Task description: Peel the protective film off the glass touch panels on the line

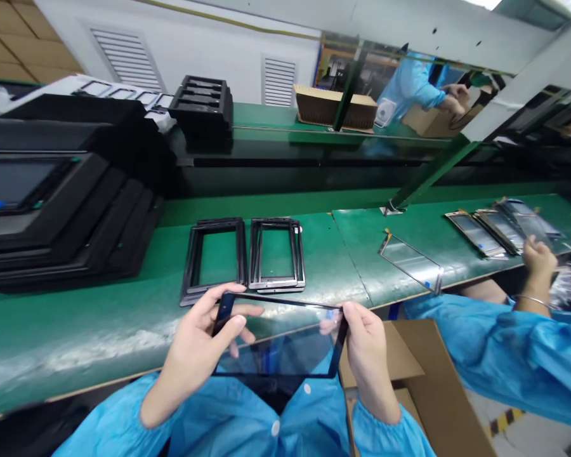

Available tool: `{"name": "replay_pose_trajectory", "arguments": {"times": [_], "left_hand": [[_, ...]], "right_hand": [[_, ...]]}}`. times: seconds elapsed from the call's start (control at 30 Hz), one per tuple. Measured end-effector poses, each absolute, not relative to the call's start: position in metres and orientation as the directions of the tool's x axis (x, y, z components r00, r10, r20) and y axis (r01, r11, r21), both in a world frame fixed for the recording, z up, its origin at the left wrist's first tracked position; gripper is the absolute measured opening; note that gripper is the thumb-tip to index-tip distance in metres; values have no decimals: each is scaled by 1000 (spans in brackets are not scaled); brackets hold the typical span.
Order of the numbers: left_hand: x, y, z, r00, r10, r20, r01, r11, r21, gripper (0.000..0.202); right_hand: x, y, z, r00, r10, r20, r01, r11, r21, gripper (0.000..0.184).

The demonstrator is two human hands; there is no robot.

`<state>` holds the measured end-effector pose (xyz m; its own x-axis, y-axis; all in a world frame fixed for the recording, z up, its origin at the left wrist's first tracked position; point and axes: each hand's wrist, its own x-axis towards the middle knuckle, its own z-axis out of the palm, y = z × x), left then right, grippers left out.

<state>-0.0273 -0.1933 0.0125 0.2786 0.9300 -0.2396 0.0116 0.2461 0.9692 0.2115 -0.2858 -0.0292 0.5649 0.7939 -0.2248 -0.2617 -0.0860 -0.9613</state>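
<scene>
A clear glass touch panel (285, 346) with a black border is held up in front of my blue smock, tilted over the bench's near edge. My left hand (202, 343) grips its left end, thumb on the near face and fingers behind, visible through the glass. At the opposite end, my right hand (365, 339) pinches the upper right corner. Just beyond the panel, two small groups of black rectangular frames lie on the green bench: a left group (185, 266) and a right group (301, 266). Another clear panel (412, 260) with an orange tab rests to their right.
Black foam trays (118, 235) are stacked high at the left. A black divided holder (200, 108) and a cardboard divider box (335, 105) stand on the back shelf. A co-worker's hand (538, 257) holds a panel at the right. An open carton (423, 381) sits below the bench edge.
</scene>
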Motion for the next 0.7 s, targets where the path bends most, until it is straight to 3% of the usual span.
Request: {"name": "replay_pose_trajectory", "arguments": {"times": [0.1, 0.3, 0.4, 0.5, 0.6, 0.7], "left_hand": [[-29, -193, 11, 280, 926, -254, 14, 261, 965, 57], [-39, -185, -7, 316, 925, -210, 47, 206, 978, 51], [-39, -178, -7, 316, 948, 38, 219, -111, 969, 42], [-33, -168, 0, 498, 813, 301, 404, -525, 750, 44], [-26, -160, 5, 739, 617, 270, 338, -687, 643, 29], [-21, -158, 6, 776, 580, 248, 302, -687, 661, 26]], "right_hand": [[208, -288, -28, 605, 778, -169, -196, -60, -979, 46], [206, -288, -21, 564, 813, -144, -223, -18, -975, 41], [201, -290, -16, 558, 824, -93, -131, -23, -991, 36], [192, -292, -14, 527, 846, -84, -59, -62, -996, 33], [185, -293, -16, 491, 867, -80, -34, -73, -997, 33], [183, -294, -17, 498, 863, -83, -33, -77, -997, 33]]}}
